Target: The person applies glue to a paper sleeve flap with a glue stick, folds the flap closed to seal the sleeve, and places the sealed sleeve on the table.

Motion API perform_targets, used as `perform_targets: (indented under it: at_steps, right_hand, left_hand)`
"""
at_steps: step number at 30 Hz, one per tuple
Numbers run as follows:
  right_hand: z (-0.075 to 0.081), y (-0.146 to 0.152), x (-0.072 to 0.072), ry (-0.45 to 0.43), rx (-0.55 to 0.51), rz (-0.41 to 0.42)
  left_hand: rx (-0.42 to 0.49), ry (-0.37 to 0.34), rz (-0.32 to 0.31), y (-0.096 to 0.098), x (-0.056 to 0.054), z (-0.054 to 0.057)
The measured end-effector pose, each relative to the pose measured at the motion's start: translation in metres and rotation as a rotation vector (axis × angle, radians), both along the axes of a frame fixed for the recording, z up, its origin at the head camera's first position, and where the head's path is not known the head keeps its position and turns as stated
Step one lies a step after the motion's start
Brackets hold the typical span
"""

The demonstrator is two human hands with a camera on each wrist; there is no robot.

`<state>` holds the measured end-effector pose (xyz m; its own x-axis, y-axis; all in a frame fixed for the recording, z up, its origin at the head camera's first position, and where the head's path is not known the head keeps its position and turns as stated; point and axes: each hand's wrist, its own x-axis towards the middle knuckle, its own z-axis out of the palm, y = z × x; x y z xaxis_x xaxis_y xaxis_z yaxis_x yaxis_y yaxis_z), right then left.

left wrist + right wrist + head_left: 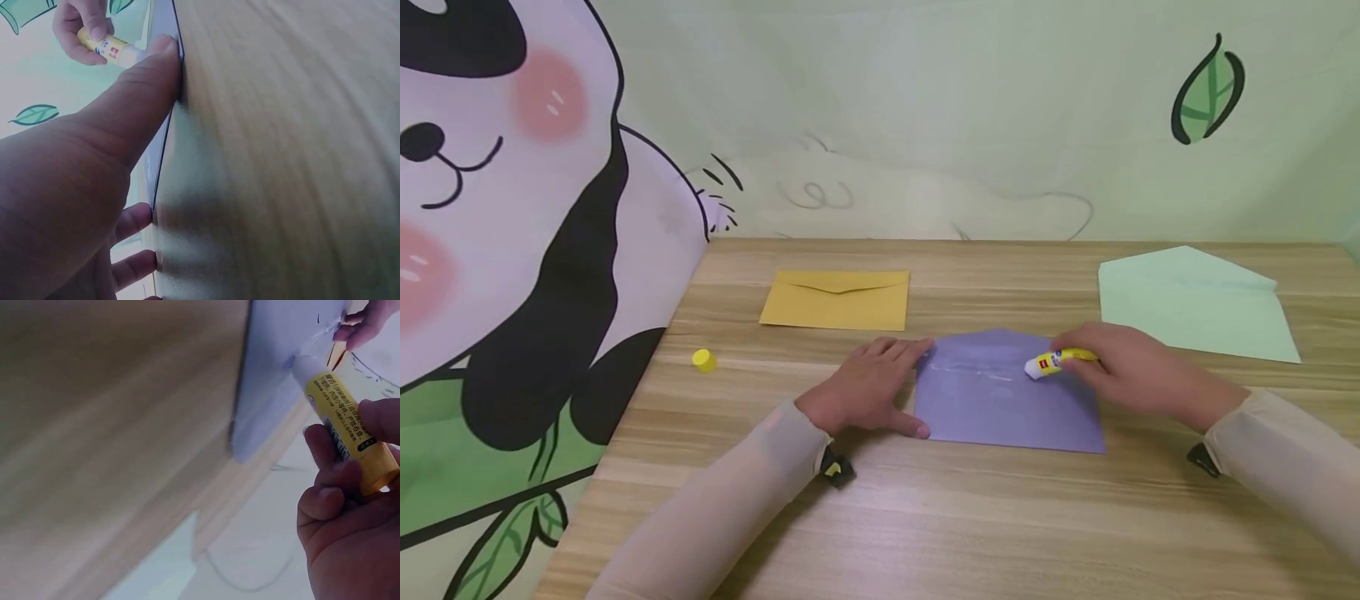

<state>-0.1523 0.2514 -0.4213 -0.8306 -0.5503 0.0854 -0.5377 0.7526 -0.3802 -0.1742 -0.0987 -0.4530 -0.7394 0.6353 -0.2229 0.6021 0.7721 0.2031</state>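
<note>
A purple envelope (1000,408) lies on the table with its pointed flap opened away from the person. My left hand (872,387) rests at its left edge, fingers and thumb spread, the thumb touching the near left corner. In my right hand (1138,367) I grip a yellow glue stick (1056,362), tilted, its white tip down at the envelope near the flap fold. A shiny streak of glue (973,371) runs along the paper to the left of the tip. The right wrist view shows thumb and fingers wrapped around the glue stick (344,419).
The yellow cap (703,360) sits at the table's left side. A closed yellow envelope (838,302) lies at the back left of the wooden table (962,517). At the back right is a pale green envelope (1187,304), flap up. Behind stands a wall with a panda drawing (647,192).
</note>
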Motion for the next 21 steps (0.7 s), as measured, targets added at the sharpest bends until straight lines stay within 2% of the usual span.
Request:
perform_targets:
  at_steps: [7,13,21]
  right_hand:
    - [0.003,-0.019,-0.007,0.017,0.078,0.065]
    - [0.004,-0.035,-0.010,0.038,0.080,0.110]
    - [-0.001,-0.051,-0.014,0.058,0.085,0.114]
  left_hand:
    - [0.009,0.004,-0.005,0.000,-0.001,-0.001]
    - [0.006,-0.009,0.004,-0.001,0.000,0.000]
    - [0.003,-0.010,0.008,0.001,0.001,0.002]
